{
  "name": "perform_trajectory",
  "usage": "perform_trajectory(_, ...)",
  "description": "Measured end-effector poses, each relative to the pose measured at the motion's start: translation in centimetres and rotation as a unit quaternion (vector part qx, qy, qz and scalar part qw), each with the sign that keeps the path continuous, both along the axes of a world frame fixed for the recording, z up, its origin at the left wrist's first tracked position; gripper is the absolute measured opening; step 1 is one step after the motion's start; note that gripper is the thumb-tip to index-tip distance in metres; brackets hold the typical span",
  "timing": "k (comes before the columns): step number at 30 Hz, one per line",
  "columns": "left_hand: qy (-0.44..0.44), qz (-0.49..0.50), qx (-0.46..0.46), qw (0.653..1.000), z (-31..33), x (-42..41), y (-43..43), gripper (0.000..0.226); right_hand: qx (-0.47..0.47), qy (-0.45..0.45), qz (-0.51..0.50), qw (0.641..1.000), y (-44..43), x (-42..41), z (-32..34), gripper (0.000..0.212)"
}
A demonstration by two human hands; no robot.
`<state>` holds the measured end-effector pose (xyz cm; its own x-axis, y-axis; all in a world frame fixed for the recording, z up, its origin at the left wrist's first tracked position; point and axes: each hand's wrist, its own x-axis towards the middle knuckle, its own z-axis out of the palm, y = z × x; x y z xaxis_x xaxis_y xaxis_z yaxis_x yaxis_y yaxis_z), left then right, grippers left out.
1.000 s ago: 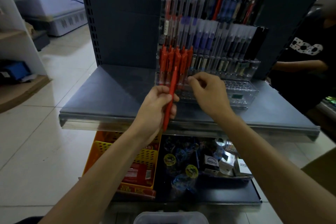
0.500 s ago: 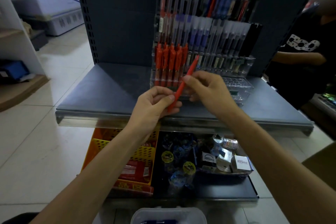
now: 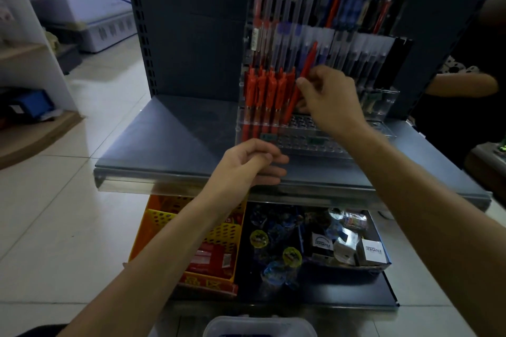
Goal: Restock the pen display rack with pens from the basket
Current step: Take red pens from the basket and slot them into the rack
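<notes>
Head view: the right hand [image 3: 332, 102] pinches a red pen [image 3: 306, 68] between thumb and fingertips, gripping it near the middle of the barrel with the fingers curled close around it. The pen leans. Its long axis runs from a lower end down and to the left of the grip to an upper end up and to the right, in front of the clear-capped pens of the tier behind.

The lower end points into the pen display rack [image 3: 309, 137], just to the right of the row of red pens [image 3: 267, 90] that stand upright in the front left holes. It seems to be at or just inside the next free hole, though the clear plastic makes it hard to tell whether it is seated. From here the pen probably needs to be brought upright and pushed down along its own axis so that it matches its neighbours.

The left hand [image 3: 249, 161] hangs lower and nearer the body, over the front of the grey shelf [image 3: 175, 139]. It is apart from the rack, with fingers loosely bent and nothing visible in them. The right hand is plainly the nearer one to the slot.

At the bottom edge is a clear tub [image 3: 260, 327], most likely the supply basket, with something dark blue inside.
</notes>
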<state>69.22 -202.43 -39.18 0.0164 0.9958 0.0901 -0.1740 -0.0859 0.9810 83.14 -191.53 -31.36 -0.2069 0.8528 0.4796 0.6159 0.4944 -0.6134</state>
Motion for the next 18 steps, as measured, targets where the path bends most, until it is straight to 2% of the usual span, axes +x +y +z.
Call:
perform_trajectory(3, 0.01, -0.007, 0.005, 1.0, 0.0, -0.1, 0.0, 0.018, -0.003, -0.031, 0.004, 1.0, 0.0, -0.3, -0.6, 0.017)
perform_trajectory(9, 0.008, -0.01, 0.01, 1.0, 0.2, -0.3, 0.1, 0.019, 0.043, 0.04, -0.031, 0.998, 0.5, -0.2, 0.5, 0.019)
perform_trajectory(14, 0.025, -0.011, 0.015, 1.0, 0.1, 0.0, 0.3, 0.018, 0.003, -0.051, -0.027, 0.998, 0.7, -0.6, -0.7, 0.02)
perform_trajectory(18, 0.064, -0.015, 0.025, 0.998, 0.0, -0.2, 0.2, 0.019, 0.011, -0.095, -0.041, 0.995, 0.3, -0.8, -3.1, 0.016)
